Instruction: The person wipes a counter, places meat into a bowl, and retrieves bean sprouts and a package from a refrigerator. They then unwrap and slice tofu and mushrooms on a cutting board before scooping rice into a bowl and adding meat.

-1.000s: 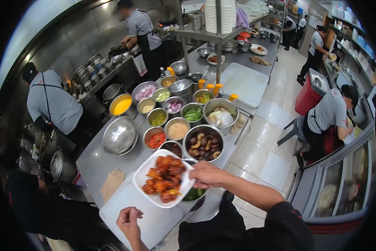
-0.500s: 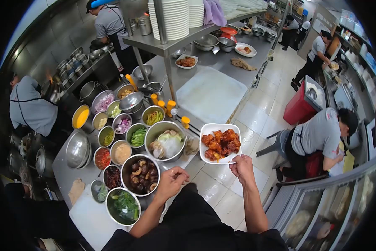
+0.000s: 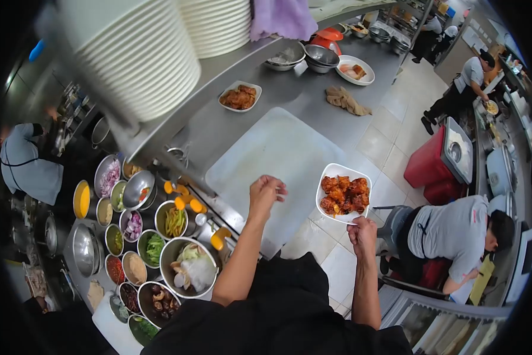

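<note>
In the head view, my right hand grips the near edge of a white square dish, thumb at the rim. Glossy red-brown sauced pieces of food fill the dish, which hangs over the floor beside the counter. My left hand is in the air above the near part of a white cutting board. Its fingers are loosely bent and slightly apart, with nothing seen in them. A second white dish of similar food rests behind the board.
Metal containers of ingredients, including clams or similar pieces, crowd the left. Stacked white bowls stand on a raised shelf. A beige cloth lies at the counter's edge. A person bends at the right, near a red bin.
The view has shifted forward and right, toward the cutting board. My left hand has moved from beside the mushroom pot to over the board. My right hand keeps hold of the dish.
</note>
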Tool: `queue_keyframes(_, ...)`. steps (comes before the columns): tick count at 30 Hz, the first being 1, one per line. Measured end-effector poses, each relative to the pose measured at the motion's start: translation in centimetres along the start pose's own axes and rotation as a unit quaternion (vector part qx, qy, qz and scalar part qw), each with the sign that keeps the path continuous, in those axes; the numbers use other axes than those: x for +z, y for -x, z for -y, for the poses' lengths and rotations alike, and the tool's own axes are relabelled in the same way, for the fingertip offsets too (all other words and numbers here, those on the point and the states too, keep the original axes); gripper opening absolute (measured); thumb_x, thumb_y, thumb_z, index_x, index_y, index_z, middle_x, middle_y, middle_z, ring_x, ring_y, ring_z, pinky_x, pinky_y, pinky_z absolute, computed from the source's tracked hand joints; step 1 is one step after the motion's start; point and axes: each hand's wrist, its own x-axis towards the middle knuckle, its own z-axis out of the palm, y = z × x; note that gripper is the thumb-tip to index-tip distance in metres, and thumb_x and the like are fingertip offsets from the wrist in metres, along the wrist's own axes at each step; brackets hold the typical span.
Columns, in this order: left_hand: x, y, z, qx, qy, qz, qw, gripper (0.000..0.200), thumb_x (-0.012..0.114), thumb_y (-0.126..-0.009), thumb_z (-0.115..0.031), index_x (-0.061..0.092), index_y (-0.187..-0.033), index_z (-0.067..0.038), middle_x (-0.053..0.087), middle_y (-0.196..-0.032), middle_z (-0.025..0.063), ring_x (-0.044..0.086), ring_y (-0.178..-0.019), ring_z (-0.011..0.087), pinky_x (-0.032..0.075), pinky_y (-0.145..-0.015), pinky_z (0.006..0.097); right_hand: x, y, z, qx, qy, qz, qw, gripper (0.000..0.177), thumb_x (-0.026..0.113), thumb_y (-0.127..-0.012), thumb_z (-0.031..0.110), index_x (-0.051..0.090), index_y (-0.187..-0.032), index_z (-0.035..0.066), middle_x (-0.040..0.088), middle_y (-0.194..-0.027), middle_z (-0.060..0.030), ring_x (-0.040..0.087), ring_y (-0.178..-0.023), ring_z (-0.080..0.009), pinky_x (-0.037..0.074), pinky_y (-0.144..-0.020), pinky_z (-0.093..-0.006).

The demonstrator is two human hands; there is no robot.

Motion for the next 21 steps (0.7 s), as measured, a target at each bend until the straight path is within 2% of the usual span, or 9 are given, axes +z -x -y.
queue_keyframes(1, 0.6, -1.9, -0.6, 0.021, 0.015, -0.022, 0.999, 0.010, 0.056, -0.079, -0.012, 0.054, -0.081, -0.002, 0.060, -0.075, 0.0102, 0.060, -0.063, 0.0178, 0.047, -0.052, 0.0277, 0.0, -1.6, 0.7, -0.002, 0.002, -0.001, 1.000, 0.011, 0.047, -0.076, 0.008, 0.045, -0.071, 0.000, 0.051, -0.053, -0.0113, 0.037, -0.031, -0.0104, 0.025, -0.027, -0.0227)
queue_keyframes(5, 2.8, -9.3, -2.8, 0.008, 0.018, -0.072, 0.997, 0.011, 0.055, -0.079, -0.010, 0.053, -0.085, -0.001, 0.061, -0.079, 0.0112, 0.061, -0.064, 0.0193, 0.048, -0.053, 0.0291, 0.0, -10.5, 2.7, -0.006, 0.011, 0.009, 1.000, 0.011, 0.047, -0.077, 0.009, 0.046, -0.073, -0.001, 0.052, -0.053, -0.0116, 0.038, -0.031, -0.0116, 0.025, -0.027, -0.0237)
queue_keyframes(8, 1.2, -13.1, -3.9, 0.044, 0.106, -0.129, 0.985, 0.018, 0.052, -0.074, -0.002, 0.052, -0.092, 0.000, 0.060, -0.081, 0.0132, 0.061, -0.070, 0.0254, 0.050, -0.059, 0.0358, 1.7, -17.1, 4.3, 0.015, 0.021, 0.044, 0.999, 0.011, 0.047, -0.077, 0.008, 0.046, -0.072, -0.001, 0.051, -0.052, -0.0115, 0.038, -0.030, -0.0126, 0.025, -0.026, -0.0249)
queue_keyframes(10, -0.6, -15.0, -5.4, 0.070, 0.096, -0.210, 0.970, 0.024, 0.051, -0.071, -0.001, 0.053, -0.095, -0.001, 0.059, -0.081, 0.0124, 0.060, -0.072, 0.0259, 0.050, -0.063, 0.0369, 3.2, -20.6, 7.2, 0.015, 0.029, 0.076, 0.997, 0.011, 0.047, -0.078, 0.008, 0.046, -0.071, -0.001, 0.051, -0.052, -0.0109, 0.039, -0.031, -0.0125, 0.025, -0.027, -0.0249)
queue_keyframes(14, -8.9, -18.4, -6.3, 0.085, 0.128, -0.310, 0.938, 0.023, 0.049, -0.077, -0.010, 0.052, -0.098, 0.000, 0.058, -0.080, 0.0130, 0.058, -0.067, 0.0245, 0.051, -0.064, 0.0387, 5.8, -27.0, 9.8, 0.020, 0.086, 0.099, 0.991, 0.009, 0.047, -0.078, 0.009, 0.046, -0.073, 0.001, 0.049, -0.050, -0.0084, 0.037, -0.031, -0.0109, 0.024, -0.027, -0.0247)
queue_keyframes(16, -13.1, -20.1, -7.5, 0.077, 0.166, -0.382, 0.906, 0.026, 0.051, -0.081, -0.017, 0.051, -0.101, -0.002, 0.057, -0.079, 0.0120, 0.058, -0.070, 0.0267, 0.051, -0.068, 0.0405, 7.8, -28.9, 8.8, 0.051, 0.107, 0.110, 0.987, 0.009, 0.048, -0.077, 0.010, 0.047, -0.073, 0.001, 0.049, -0.050, -0.0067, 0.038, -0.032, -0.0109, 0.025, -0.028, -0.0254)
queue_keyframes(18, -18.4, -22.9, -8.9, 0.047, 0.307, -0.446, 0.839, 0.054, 0.061, -0.079, -0.030, 0.040, -0.119, -0.001, 0.050, -0.106, 0.0183, 0.055, -0.085, 0.0271, 0.050, -0.072, 0.0401, 8.6, -30.8, 7.9, 0.059, 0.111, 0.103, 0.987, 0.009, 0.048, -0.077, 0.010, 0.048, -0.074, 0.001, 0.049, -0.051, -0.0063, 0.038, -0.032, -0.0109, 0.025, -0.028, -0.0257)
queue_keyframes(20, -24.1, -24.9, -8.9, 0.079, 0.299, -0.450, 0.838, 0.048, 0.059, -0.080, -0.028, 0.043, -0.116, -0.001, 0.051, -0.105, 0.0173, 0.056, -0.085, 0.0269, 0.050, -0.071, 0.0400, 8.7, -32.2, 8.2, 0.064, 0.125, 0.085, 0.986, 0.010, 0.049, -0.076, 0.010, 0.050, -0.074, 0.001, 0.050, -0.051, -0.0059, 0.038, -0.032, -0.0109, 0.026, -0.029, -0.0260)
queue_keyframes(21, -26.8, -25.8, -8.8, 0.094, 0.290, -0.448, 0.840, 0.045, 0.058, -0.080, -0.027, 0.044, -0.114, -0.001, 0.052, -0.104, 0.0168, 0.056, -0.085, 0.0268, 0.051, -0.070, 0.0399, 8.6, -32.5, 8.7, 0.070, 0.123, 0.121, 0.983, 0.009, 0.047, -0.078, 0.007, 0.051, -0.075, 0.000, 0.050, -0.051, -0.0065, 0.039, -0.032, -0.0112, 0.028, -0.030, -0.0257)
